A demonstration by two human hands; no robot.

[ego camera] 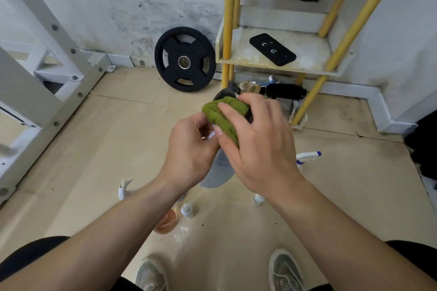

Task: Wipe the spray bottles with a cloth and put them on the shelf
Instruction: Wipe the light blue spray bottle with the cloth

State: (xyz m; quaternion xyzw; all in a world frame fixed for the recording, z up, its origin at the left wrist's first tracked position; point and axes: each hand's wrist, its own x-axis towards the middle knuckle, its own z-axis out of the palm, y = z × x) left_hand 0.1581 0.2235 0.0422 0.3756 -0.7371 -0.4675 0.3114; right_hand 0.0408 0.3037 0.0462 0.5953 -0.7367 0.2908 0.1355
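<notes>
Down by the shoes an orange-filled spray bottle (166, 221) stands on the floor. Above it the left hand (189, 149) curls round the grey bottle (220, 172), and the right hand (255, 144) clamps the green cloth (222, 113) over its neck. Turning the bottle would let every side get wiped. Beyond stands the shelf (241, 54), a phone (272, 49) on it.

L hand (189, 149) + R hand (256, 146) close together, both w/ fingers curled

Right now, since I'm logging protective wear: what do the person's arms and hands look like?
Left forearm and right forearm are bare, no sleeves showing. Left hand and right hand wear no gloves; no watch, ring or wristband shows.
</notes>
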